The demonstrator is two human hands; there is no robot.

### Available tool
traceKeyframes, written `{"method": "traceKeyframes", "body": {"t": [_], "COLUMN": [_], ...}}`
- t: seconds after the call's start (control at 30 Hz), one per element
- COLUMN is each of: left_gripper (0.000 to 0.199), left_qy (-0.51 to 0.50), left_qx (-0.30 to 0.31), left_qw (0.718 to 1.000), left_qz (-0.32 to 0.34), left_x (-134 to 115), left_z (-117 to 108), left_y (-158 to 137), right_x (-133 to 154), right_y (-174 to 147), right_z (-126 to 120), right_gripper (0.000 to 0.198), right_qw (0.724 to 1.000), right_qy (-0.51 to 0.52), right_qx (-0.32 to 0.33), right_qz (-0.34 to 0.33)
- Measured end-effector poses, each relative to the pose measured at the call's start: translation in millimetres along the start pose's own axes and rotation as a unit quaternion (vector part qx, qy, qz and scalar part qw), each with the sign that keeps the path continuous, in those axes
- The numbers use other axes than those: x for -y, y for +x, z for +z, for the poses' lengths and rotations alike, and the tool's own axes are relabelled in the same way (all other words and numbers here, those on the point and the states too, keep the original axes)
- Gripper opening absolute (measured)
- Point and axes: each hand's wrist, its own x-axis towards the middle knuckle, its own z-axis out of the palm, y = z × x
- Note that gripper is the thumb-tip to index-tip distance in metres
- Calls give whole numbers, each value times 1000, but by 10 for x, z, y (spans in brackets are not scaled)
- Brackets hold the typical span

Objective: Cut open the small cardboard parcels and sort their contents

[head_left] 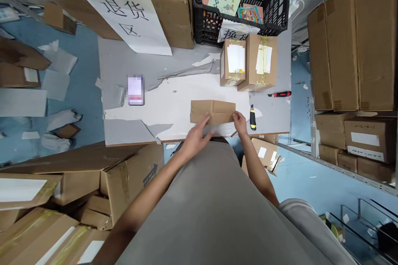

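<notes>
A small brown cardboard box [214, 107], low and flat with a seam across its middle, lies on the worn white tabletop in front of me. My left hand [197, 137] is at its near left edge, fingers stretched out and the forefinger tip touching the cardboard; the lower fingers are a little blurred. At the box's right end, my right hand [240, 123] pinches the near corner between thumb and fingers. A yellow and black utility knife [253, 117] lies just right of that hand.
Two taped boxes, a smaller one [233, 62] and a larger one [261, 63], stand behind on the right. A red utility knife [280, 94] lies near the right edge. A phone [136, 90] lies left. A black crate [241, 4] and a big carton [174, 20] line the back.
</notes>
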Motion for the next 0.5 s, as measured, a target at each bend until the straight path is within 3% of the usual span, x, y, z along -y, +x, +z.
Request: {"method": "traceKeyframes", "body": {"t": [0.13, 0.2, 0.3, 0.5], "left_gripper": [70, 70, 68, 57], "left_qy": [-2, -12, -17, 82], "left_qx": [-163, -205, -229, -256], "left_qw": [982, 969, 958, 950], "left_qz": [-94, -138, -172, -161], "left_x": [509, 757, 998, 1166], "left_z": [-205, -304, -392, -473], "left_y": [-22, 5, 64, 170], "right_x": [192, 294, 454, 908], "right_y": [-225, -338, -472, -780], "right_z": [300, 445, 568, 604], "right_gripper": [55, 60, 66, 69], "right_qw": [998, 995, 993, 976], "right_qy": [12, 4, -53, -158], "right_qx": [45, 77, 80, 106], "right_qz": [-35, -56, -68, -102]}}
